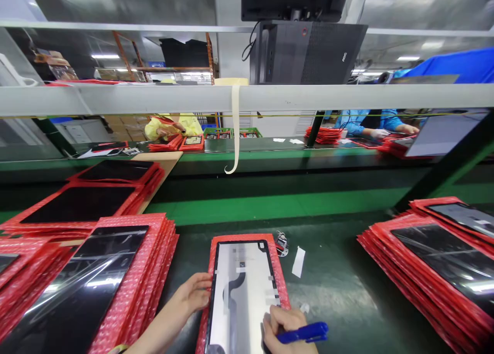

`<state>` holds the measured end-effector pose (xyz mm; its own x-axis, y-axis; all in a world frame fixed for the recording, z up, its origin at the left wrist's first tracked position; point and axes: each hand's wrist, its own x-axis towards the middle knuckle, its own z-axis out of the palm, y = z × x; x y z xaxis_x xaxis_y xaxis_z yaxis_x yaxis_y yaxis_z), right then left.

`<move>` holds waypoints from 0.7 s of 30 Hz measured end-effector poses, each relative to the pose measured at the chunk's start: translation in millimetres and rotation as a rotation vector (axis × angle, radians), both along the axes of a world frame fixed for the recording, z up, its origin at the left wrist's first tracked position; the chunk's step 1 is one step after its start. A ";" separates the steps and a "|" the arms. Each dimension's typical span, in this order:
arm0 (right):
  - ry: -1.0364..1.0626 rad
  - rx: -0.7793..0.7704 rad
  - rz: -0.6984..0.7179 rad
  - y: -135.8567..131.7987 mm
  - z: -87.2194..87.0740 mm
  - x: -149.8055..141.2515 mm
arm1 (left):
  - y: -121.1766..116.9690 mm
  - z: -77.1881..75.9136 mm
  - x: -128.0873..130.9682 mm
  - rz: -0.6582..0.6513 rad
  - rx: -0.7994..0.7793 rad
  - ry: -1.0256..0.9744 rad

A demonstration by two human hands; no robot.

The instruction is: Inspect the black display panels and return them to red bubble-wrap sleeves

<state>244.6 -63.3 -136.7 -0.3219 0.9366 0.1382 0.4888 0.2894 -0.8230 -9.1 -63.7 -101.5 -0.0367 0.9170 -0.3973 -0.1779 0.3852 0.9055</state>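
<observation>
A tablet-sized display panel (250,271) lies with its silvery back up on red bubble wrap (281,287) in front of me. Small pale tabs sit along its right edge. My left hand (196,292) rests at the left edge of the wrap, fingers stretched out and holding nothing. Over the panel's lower right, my right hand (287,329) is closed round a blue pen (306,333). The pen's capped-looking end points right; its other end is hidden by the hand.
Stacks of dark panels on red bubble wrap stand left (154,271) and right (409,271). A white paper slip (298,262) and a small metal piece (282,243) lie beside the panel. Tape (236,133) hangs from a rail (154,101). Two people work beyond.
</observation>
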 end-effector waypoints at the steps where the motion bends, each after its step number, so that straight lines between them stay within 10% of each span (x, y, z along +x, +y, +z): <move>1: 0.006 -0.004 0.014 0.7 -0.4 0.4 | 0.4 2.0 -0.2 0.004 -0.016 -0.026; 12: 0.349 -0.217 -0.072 4.2 -5.3 5.6 | 9.5 34.0 27.0 -0.094 0.017 -0.159; 21: 0.578 -0.246 -0.100 15.8 26.5 35.1 | 6.4 42.9 57.2 0.131 0.141 0.013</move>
